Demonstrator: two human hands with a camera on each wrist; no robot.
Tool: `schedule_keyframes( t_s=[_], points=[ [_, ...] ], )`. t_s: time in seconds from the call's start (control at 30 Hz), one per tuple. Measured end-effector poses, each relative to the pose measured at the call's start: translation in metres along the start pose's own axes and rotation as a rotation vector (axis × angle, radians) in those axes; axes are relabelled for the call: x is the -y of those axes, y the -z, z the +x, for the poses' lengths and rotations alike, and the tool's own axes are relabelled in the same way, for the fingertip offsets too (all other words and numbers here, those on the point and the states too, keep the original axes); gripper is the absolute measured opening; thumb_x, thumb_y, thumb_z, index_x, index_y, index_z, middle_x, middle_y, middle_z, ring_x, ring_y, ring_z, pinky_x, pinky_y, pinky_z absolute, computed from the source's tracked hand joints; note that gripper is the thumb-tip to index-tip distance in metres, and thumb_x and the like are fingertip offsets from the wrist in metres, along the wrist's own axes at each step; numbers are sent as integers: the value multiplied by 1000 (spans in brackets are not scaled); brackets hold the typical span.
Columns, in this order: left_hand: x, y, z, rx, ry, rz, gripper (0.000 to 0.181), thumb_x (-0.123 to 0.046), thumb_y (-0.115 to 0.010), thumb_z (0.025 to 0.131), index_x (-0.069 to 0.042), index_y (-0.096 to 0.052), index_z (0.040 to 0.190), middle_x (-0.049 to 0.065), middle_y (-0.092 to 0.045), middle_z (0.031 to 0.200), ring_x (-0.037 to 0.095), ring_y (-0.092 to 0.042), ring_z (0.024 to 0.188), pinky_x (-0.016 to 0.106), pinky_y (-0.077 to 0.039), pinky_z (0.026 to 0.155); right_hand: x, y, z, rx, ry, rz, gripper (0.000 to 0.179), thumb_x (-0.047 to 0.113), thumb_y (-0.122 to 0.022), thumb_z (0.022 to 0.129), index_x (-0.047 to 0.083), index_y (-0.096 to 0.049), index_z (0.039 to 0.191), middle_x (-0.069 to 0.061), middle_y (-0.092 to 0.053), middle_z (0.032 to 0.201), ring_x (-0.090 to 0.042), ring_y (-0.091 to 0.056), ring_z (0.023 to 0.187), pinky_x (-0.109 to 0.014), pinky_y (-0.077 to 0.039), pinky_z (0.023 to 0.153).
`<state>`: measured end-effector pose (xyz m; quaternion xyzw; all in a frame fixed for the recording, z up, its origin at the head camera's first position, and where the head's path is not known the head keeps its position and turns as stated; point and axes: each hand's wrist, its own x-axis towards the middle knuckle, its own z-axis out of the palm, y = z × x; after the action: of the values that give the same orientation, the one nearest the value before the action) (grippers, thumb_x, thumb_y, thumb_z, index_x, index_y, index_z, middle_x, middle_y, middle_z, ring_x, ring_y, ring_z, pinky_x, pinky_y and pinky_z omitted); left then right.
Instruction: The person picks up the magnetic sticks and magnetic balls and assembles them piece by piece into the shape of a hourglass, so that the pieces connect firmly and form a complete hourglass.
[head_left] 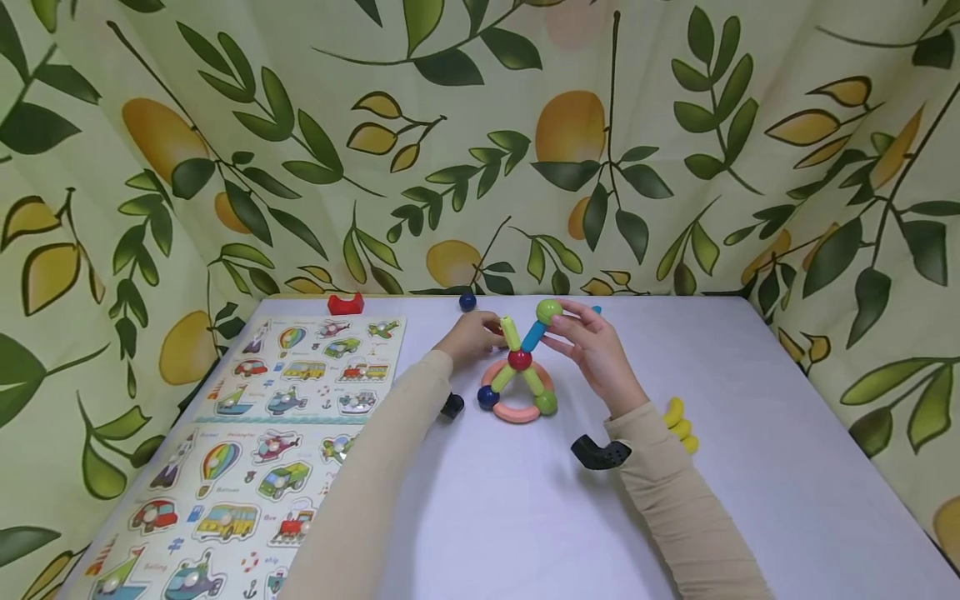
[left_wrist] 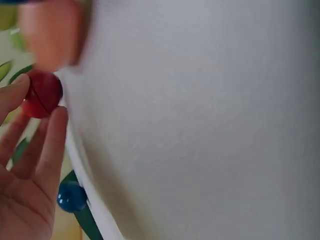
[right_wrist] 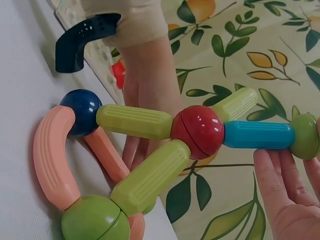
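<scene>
A magnetic ball-and-stick construction stands on the table, with curved salmon rods at its base and a red ball joining its sticks. From that joint a light green stick and a blue stick slant upward. My right hand pinches the green ball topping the blue stick, its fingers beside that stick. Left of and behind the construction, my left hand holds another red ball between thumb and fingers; the construction partly hides this in the head view.
Two picture puzzle boards lie on the left. A red block and a dark blue ball are near the table's far edge. Yellow curved pieces lie right of the right forearm. A leaf-patterned curtain surrounds the table.
</scene>
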<state>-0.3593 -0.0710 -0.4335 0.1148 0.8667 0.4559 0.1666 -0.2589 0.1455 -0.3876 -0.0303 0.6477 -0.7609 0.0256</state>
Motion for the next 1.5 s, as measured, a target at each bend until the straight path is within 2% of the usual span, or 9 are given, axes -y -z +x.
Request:
schedule_keyframes(
  t_s=[0.13,0.27,0.4,0.53,0.77,0.87,1.17,1.37,1.5],
  points=[
    [-4,13,-21,-85,-18,-194,34,-26,-70,94,-10,-65,124,10,-70,119,25,-68,109,33,-58,92,-2,0,-1,-6,-7,16,43,25,-60,100,9,-51,138,13,-69,105,-7,-68,100,-28,-58,90],
    [-15,26,-47,-187,-109,-362,34,-25,-68,95,-10,-64,126,11,-66,125,29,-66,116,40,-57,97,-4,-1,-1,-14,2,18,42,25,-60,100,8,-51,137,13,-70,103,-7,-68,99,-29,-58,89],
    [-28,32,-68,-218,-185,-394,34,-24,-69,95,-10,-65,126,11,-66,125,26,-67,114,34,-58,93,-5,-2,-1,-18,3,22,38,25,-61,100,10,-54,134,12,-70,104,-8,-68,99,-27,-59,86],
    [-39,34,-79,-230,-214,-377,35,-25,-71,92,-13,-67,124,9,-66,122,23,-67,111,33,-59,92,-5,-3,0,-11,10,29,38,26,-62,99,12,-55,133,13,-71,104,-8,-68,100,-27,-59,86],
    [-49,29,-85,-210,-219,-294,36,-23,-73,91,-13,-67,125,12,-68,122,25,-69,104,32,-60,88,-5,-4,1,-7,12,3,41,26,-60,100,9,-52,136,16,-71,101,-7,-68,99,-33,-58,90],
    [-51,27,-86,-202,-225,-296,37,-21,-72,92,-12,-66,127,12,-68,123,26,-70,104,31,-61,85,-5,-5,0,-14,7,-13,44,25,-61,99,9,-50,139,15,-70,102,-6,-68,99,-32,-58,90],
    [-50,17,-87,-202,-255,-318,45,-20,-72,92,-12,-60,134,13,-63,126,24,-71,102,34,-62,82,-8,-7,-2,-5,26,-157,58,15,-69,94,17,-43,146,-12,-62,133,-4,-66,105,-26,-55,96],
    [-44,11,-88,-185,-237,-337,50,-16,-73,91,-14,-55,138,14,-61,128,27,-70,107,33,-61,83,-11,-7,-1,8,33,-209,64,18,-70,93,17,-39,149,-14,-62,135,-5,-63,106,-29,-53,101],
    [-42,5,-87,-184,-237,-339,54,-12,-72,91,-15,-50,141,15,-63,125,28,-69,106,32,-62,82,-13,-9,-1,-1,46,-237,65,14,-69,93,14,-38,150,-19,-60,136,-5,-63,105,-25,-53,100]
  ],
)
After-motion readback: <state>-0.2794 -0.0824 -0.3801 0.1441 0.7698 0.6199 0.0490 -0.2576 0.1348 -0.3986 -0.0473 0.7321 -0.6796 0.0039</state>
